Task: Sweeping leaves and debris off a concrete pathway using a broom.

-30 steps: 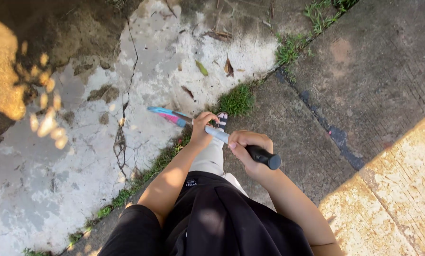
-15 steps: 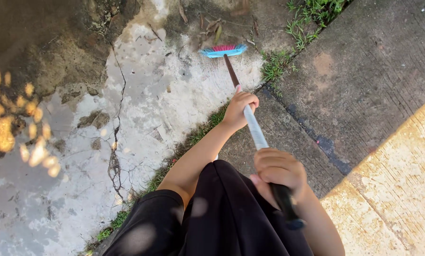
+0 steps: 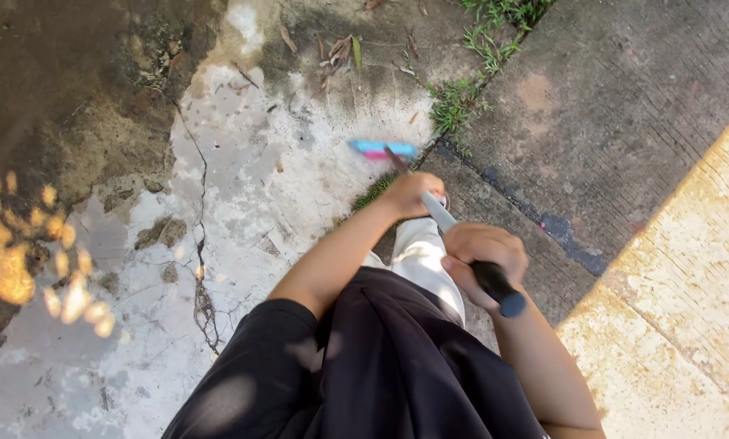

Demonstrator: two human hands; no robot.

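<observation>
I hold a broom with both hands. Its blue and pink head [image 3: 383,149] rests on pale cracked concrete [image 3: 242,195], blurred by motion. My left hand [image 3: 414,193] grips the silver shaft low down, close to the head. Higher up, my right hand [image 3: 482,254] is closed around the black grip [image 3: 501,291] at the handle's end. Black clothing [image 3: 364,366] and a white trouser leg [image 3: 419,258] fill the lower middle of the view.
Dry leaves [image 3: 337,50] lie scattered beyond the broom head. Grass tufts [image 3: 460,99] grow along the seam beside a darker concrete slab [image 3: 616,122]. A sunlit yellowish slab [image 3: 689,301] sits at the right. A long crack [image 3: 201,244] runs down the pale concrete.
The broom head has swept back toward me from the far leaves, and both hands have drawn closer together on the handle. The view shifted slightly.
</observation>
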